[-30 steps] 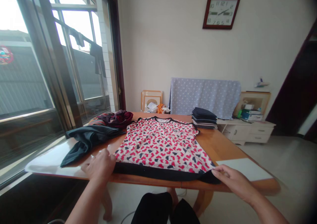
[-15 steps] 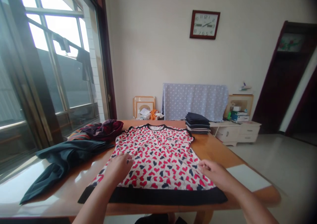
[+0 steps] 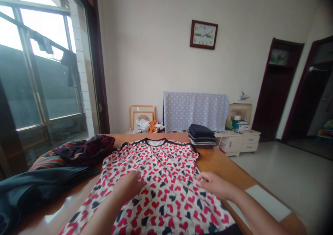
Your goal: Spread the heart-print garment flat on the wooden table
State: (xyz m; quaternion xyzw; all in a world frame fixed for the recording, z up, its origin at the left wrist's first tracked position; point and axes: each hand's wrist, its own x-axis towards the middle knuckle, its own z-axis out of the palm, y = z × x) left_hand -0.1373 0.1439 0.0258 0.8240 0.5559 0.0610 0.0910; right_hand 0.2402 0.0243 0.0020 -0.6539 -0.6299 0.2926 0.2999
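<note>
A sleeveless-looking shirt point(image 3: 166, 193) with red and dark hearts on white lies spread out in front of me, its dark-trimmed neckline pointing away. My left hand point(image 3: 132, 183) is over the left part of the shirt, well inside its edge. Its fingers curl downward, and whatever is under them is hidden. At the right side edge of the shirt is my right hand point(image 3: 213, 183), thumb and fingers bent together on the cloth. Slight creases run across the chest near a small round badge point(image 3: 171, 156). The shirt's hem is mostly out of view at the bottom.
Dark green clothing point(image 3: 39, 190) and a maroon and striped heap point(image 3: 88, 148) lie on the wooden table point(image 3: 215, 162) at left. A stack of folded dark clothes point(image 3: 201, 136) stands at the far right edge. A white sheet point(image 3: 265, 203) lies near the right corner.
The view has shifted closer to the shirt and turned right, so the dark hem has mostly dropped out below. Both hands have moved slightly inward over the shirt, their fingers still curled.
</note>
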